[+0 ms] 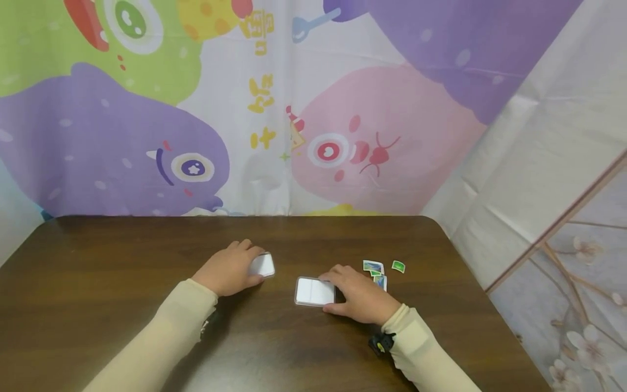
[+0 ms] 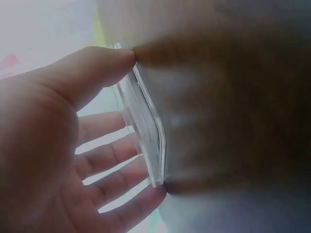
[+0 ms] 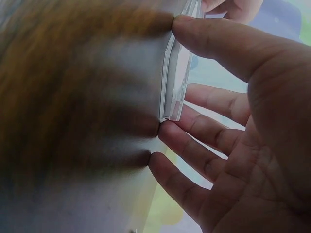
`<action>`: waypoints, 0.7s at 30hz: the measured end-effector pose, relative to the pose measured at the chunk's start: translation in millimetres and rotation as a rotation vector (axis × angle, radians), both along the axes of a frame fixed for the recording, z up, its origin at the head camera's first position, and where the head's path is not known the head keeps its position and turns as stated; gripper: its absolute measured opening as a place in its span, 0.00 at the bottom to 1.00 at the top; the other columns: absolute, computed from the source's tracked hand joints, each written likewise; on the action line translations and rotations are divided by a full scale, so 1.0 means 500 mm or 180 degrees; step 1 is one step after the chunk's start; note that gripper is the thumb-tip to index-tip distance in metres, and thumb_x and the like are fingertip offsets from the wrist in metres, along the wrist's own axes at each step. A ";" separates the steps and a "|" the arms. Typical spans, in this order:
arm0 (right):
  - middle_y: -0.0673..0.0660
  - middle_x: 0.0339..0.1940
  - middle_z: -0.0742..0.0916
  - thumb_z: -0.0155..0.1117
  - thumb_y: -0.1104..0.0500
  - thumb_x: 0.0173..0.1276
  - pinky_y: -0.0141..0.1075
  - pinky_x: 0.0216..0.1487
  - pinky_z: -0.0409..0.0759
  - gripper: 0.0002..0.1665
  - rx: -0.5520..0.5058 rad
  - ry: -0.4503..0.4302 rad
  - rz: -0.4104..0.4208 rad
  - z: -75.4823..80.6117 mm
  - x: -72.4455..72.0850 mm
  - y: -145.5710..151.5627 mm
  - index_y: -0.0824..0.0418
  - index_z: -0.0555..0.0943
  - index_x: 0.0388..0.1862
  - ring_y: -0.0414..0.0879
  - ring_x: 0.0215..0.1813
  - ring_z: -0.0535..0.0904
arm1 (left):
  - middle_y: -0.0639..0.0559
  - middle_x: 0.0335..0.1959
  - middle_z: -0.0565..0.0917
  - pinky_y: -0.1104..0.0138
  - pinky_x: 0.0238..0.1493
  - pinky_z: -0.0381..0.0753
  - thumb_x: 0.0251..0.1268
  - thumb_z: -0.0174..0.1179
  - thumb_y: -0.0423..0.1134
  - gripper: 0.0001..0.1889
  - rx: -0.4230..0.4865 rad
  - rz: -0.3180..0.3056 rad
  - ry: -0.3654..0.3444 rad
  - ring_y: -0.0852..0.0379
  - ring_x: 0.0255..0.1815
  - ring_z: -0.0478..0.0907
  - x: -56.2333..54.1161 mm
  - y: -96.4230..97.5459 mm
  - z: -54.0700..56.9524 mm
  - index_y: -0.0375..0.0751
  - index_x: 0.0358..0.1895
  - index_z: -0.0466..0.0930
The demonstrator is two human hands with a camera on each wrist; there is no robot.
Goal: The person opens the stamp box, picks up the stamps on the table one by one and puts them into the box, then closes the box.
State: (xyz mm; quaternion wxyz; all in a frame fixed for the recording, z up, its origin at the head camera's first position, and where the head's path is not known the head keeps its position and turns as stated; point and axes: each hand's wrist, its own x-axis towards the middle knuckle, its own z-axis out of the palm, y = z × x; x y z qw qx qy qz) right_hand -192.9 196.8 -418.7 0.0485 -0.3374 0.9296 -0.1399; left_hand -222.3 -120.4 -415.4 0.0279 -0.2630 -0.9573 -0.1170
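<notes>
Here, two clear plastic cases with white interiors lie flat on the bench (image 1: 289, 354). The right case (image 1: 309, 291) has its long axis running left to right, its exposed end pointing left; the left case (image 1: 264, 264) is partly covered, its visible end pointing right, so its full long axis cannot be told. The forearms converge from the lower corners, palms facing downward. The left hand (image 1: 230, 270) grasps its case, thumb at the near edge and fingers, slightly separated, toward the far edge. The right hand (image 1: 362, 296) likewise grips its case between thumb and fingers, the outermost fingertip touching the bench beside it. Small printed pieces (image 1: 374, 267) lie just beyond the right hand.
</notes>
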 end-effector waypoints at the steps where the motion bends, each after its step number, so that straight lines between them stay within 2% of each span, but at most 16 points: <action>1: 0.54 0.57 0.82 0.76 0.46 0.67 0.41 0.50 0.81 0.33 -0.0002 0.0002 0.0001 0.000 0.000 0.000 0.57 0.78 0.67 0.45 0.53 0.78 | 0.43 0.48 0.79 0.50 0.47 0.83 0.62 0.73 0.48 0.29 0.0002 0.0038 -0.0051 0.45 0.46 0.77 -0.005 -0.003 -0.001 0.35 0.61 0.79; 6: 0.54 0.57 0.82 0.76 0.46 0.67 0.41 0.50 0.81 0.33 0.0012 0.0016 -0.0005 -0.001 0.001 0.001 0.57 0.78 0.67 0.45 0.53 0.78 | 0.42 0.50 0.79 0.49 0.50 0.82 0.62 0.72 0.49 0.30 0.0034 0.0135 -0.0167 0.44 0.48 0.77 -0.024 -0.008 -0.003 0.35 0.62 0.78; 11: 0.54 0.57 0.82 0.76 0.46 0.67 0.41 0.50 0.81 0.33 0.0017 0.0012 -0.0009 -0.001 0.001 -0.001 0.57 0.78 0.67 0.45 0.53 0.77 | 0.38 0.57 0.78 0.47 0.56 0.80 0.61 0.73 0.50 0.36 0.0170 0.0126 -0.0093 0.40 0.55 0.75 -0.015 -0.012 -0.011 0.33 0.68 0.74; 14: 0.54 0.57 0.82 0.76 0.47 0.66 0.42 0.51 0.81 0.33 -0.0002 0.0008 -0.0011 0.000 0.002 -0.001 0.56 0.78 0.67 0.45 0.53 0.77 | 0.37 0.62 0.77 0.46 0.61 0.77 0.59 0.74 0.53 0.42 0.0289 0.0041 0.0010 0.39 0.61 0.73 0.004 -0.007 -0.006 0.32 0.71 0.71; 17: 0.54 0.57 0.82 0.76 0.47 0.66 0.42 0.51 0.81 0.33 -0.0014 0.0007 -0.0006 0.000 0.002 -0.001 0.56 0.78 0.67 0.46 0.53 0.78 | 0.40 0.63 0.76 0.47 0.64 0.76 0.60 0.73 0.54 0.40 0.0489 -0.0089 -0.0018 0.40 0.64 0.73 0.035 0.007 0.011 0.36 0.72 0.71; 21: 0.53 0.56 0.82 0.76 0.46 0.66 0.43 0.52 0.80 0.33 -0.0003 0.0018 -0.0012 -0.002 0.001 0.000 0.56 0.78 0.66 0.45 0.54 0.78 | 0.45 0.62 0.80 0.49 0.62 0.78 0.64 0.71 0.52 0.34 0.0885 -0.0275 -0.0376 0.45 0.62 0.78 0.077 0.028 0.026 0.40 0.70 0.74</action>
